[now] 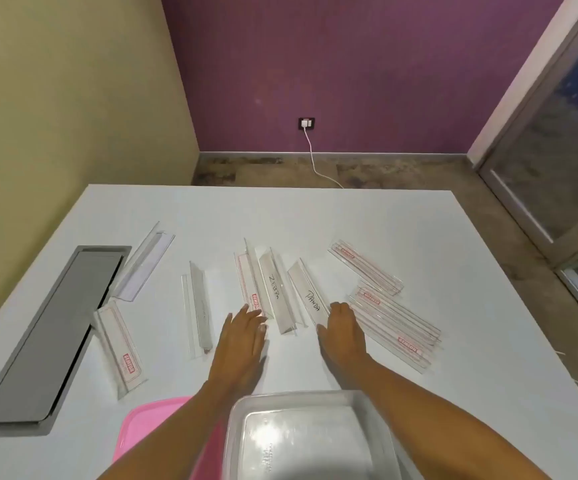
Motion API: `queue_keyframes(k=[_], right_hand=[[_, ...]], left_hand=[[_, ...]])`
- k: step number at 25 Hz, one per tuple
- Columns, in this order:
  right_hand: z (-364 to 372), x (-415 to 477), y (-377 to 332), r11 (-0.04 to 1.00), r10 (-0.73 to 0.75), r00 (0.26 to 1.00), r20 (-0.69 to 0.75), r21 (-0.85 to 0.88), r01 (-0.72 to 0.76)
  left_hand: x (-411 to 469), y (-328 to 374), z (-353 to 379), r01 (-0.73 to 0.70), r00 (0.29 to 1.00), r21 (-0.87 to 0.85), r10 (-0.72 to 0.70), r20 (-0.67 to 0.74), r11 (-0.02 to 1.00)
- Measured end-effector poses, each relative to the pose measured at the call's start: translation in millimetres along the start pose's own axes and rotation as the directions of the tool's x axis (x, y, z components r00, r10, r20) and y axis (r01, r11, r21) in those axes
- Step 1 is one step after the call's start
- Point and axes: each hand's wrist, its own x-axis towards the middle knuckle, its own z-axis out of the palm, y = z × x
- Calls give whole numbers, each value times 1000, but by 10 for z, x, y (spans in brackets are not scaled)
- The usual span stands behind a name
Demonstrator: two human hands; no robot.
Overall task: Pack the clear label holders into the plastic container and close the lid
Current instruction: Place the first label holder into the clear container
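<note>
Several clear label holders lie scattered across the white table (367,216). One reads ZEBRA (275,289), another PANDA (310,296). Two stacks of holders (393,329) lie to the right. My left hand (244,336) is flat on the table, fingertips touching the near end of a red-printed holder (247,282). My right hand (343,332) rests by the PANDA holder's near end, fingers apart. An open clear plastic container (301,441) stands near me, with nothing visible inside. Its pink lid (142,431) lies to its left, partly under my left forearm.
A grey cable hatch (52,341) is set into the table at the left. More holders lie near it (145,263) (121,348) (197,306). A white cable (312,157) runs from a wall socket to behind the table's far edge.
</note>
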Motion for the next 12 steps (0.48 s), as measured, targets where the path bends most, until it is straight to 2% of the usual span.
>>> queue_keyframes(k=[2,7,12], right_hand=[[36,94,-21,997,74,997,0,12,-74],[47,232,-136,986,164,986,20,-2,-164],[-62,255,-131,958,247,968,50,136,-252]], left_hand=[[82,-2,40,-13,1000,-47,13,-1,999],[153,51,-13,-71,997,-44,69,-37,997],[153,133,-86,-65,998,-94,62,-30,993]])
